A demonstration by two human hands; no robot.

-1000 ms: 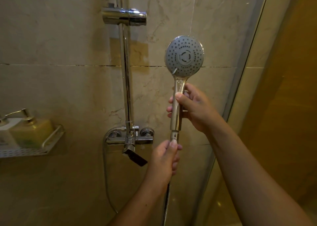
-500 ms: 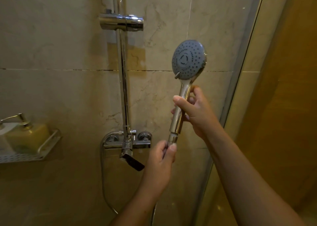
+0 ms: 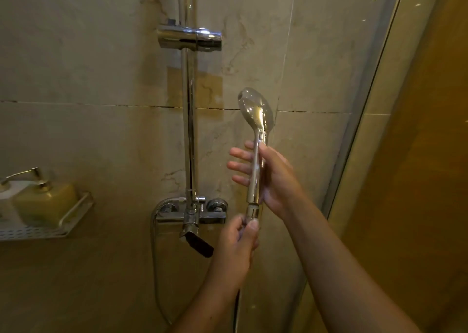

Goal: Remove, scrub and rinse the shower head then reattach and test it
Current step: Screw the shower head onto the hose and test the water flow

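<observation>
Chrome shower head (image 3: 256,110), veined beige marble wall (image 3: 76,54), yellow soap bottle (image 3: 45,203)

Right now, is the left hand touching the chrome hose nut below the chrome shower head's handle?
Touching. The head view shows the left hand pinching the chrome hose nut under the chrome shower head between thumb and fingers.
</observation>
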